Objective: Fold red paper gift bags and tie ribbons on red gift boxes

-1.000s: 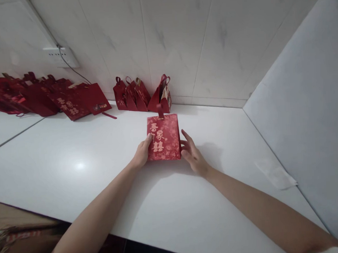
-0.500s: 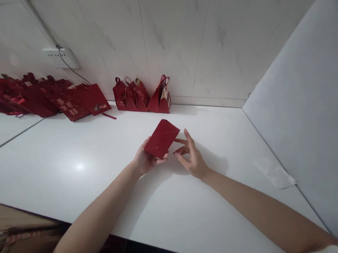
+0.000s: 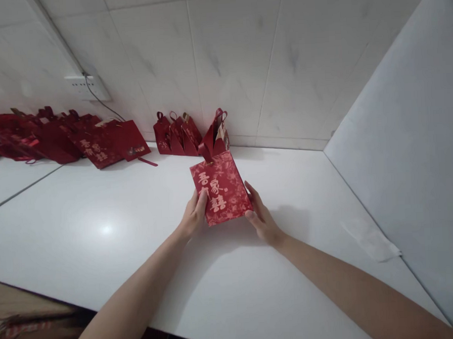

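Box [image 3: 227,187] — red, pale-lettered, pink-patterned — with dark red ribbon loop [image 3: 205,153].

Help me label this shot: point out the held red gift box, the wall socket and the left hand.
Red gift box [image 3: 220,188]: head view, printed front panel.
Wall socket [image 3: 81,88]: head view, front plate.
Left hand [image 3: 192,217]: head view, back of the hand.

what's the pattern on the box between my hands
A pink floral print with pale characters on the red box; head view.
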`<state>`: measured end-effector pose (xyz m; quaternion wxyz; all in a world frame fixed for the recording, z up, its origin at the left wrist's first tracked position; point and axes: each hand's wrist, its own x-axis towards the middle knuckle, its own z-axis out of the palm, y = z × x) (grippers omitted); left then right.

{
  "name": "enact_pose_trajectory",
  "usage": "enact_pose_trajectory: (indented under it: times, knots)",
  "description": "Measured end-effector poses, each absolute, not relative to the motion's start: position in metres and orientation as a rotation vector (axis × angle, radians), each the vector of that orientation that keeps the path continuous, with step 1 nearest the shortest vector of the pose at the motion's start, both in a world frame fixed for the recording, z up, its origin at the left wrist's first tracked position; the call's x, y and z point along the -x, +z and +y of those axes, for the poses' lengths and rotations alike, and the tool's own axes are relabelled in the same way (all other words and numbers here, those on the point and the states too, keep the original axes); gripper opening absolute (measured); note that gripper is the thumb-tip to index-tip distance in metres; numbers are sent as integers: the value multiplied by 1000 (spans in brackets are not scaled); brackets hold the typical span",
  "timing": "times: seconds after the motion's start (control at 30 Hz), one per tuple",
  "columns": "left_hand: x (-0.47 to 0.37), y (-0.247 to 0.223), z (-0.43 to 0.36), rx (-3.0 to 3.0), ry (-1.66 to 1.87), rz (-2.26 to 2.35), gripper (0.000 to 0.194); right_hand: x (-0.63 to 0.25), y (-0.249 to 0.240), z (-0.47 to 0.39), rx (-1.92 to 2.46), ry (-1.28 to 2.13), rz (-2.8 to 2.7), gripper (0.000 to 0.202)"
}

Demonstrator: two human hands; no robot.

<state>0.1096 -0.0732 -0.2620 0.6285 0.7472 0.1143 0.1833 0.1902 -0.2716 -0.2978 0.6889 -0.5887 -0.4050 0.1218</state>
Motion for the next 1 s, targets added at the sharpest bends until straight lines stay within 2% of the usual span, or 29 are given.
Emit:
enact_pose_trajectory:
  times: [0.13,0.23,0.33,0.43,0.7,0.87,1.0]
  knots:
    - [-112,-268,-63,-1787,448,266,57,-189,-296,-266,1355,273,-825,60]
    - [-114,-269,-61,-1790,383,278,60,-187,-295,-262,1438,116,-741,65]
    - [-112,-269,-66,-1802,276,104,75,-184,-293,-261,1464,-18,-786,73]
    - [-110,-267,-72,-1786,185,-19,97,-182,-291,-263,1453,30,-930,75]
    - [-110,-270,-74,-1992,328,-18,112,-188,-298,-263,1662,71,-755,21]
    - [-108,-273,-68,-2184,352,62,110,-199,-294,-267,1978,-190,-903,26]
    - [-105,-266,-69,-2340,331,92,103,-197,-291,-269,1971,-217,-1027,29]
